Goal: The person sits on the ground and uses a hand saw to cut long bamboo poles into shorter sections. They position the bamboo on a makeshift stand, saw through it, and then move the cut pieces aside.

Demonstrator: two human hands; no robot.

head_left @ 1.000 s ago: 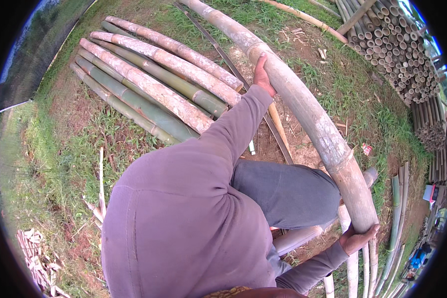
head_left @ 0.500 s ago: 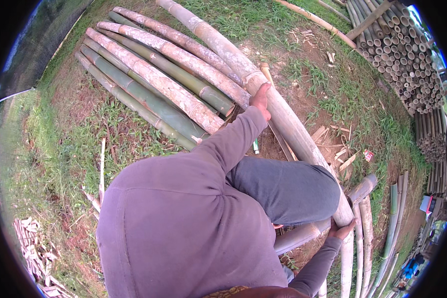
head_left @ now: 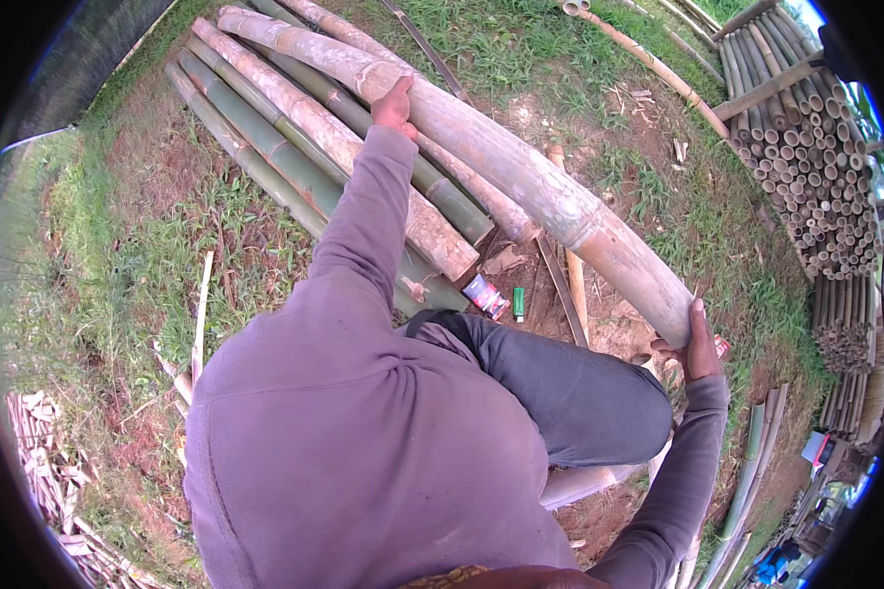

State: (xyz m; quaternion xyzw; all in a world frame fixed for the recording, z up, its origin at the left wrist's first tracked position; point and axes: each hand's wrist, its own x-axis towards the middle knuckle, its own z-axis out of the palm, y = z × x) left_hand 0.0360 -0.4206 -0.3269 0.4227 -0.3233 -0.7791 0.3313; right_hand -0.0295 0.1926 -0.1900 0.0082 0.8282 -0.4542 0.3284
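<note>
A thick, pale, mottled bamboo pole slants across the view from the far left to the near right. My left hand grips it from the side toward me, near its far part. At its near end my right hand is closed around the rim, thumb up along the side and fingers partly hidden beneath. The pole's far part lies over or just above several green and brown bamboo poles on the ground; contact cannot be made out. My bent leg is close below the near end.
Near my knee lie a small green lighter-like object, a coloured packet and a long narrow dark strip. A big stack of cut bamboo stands at the far right. Split scraps are heaped at the lower left.
The pole has slid toward the far left, off my knee and over the other poles. Both hands moved with it; the packet and the green object now show more fully.
</note>
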